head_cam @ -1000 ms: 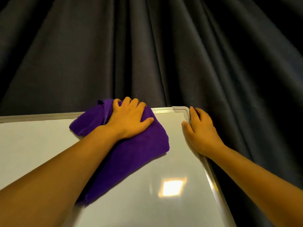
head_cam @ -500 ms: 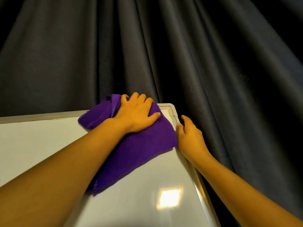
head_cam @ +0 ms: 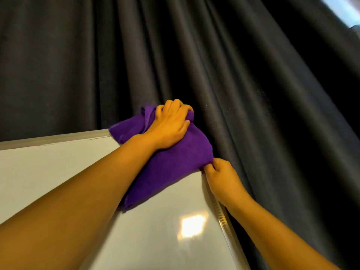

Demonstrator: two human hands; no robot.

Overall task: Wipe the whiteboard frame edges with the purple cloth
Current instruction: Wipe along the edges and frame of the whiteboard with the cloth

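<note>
Covering the corner now, purple cloth under left hand.

Both forearms bare to frame edge; left hand and right hand ungloved, unadorned.

Cloth: we find the purple cloth soft, napped, matt.
Board: the whiteboard is smooth, glossy, with a glare patch at 5 o'clock.
Frame: we note the frame is ridged, satin metal.
Backdrop: the curtain is dark, matt, woven fabric.
</note>
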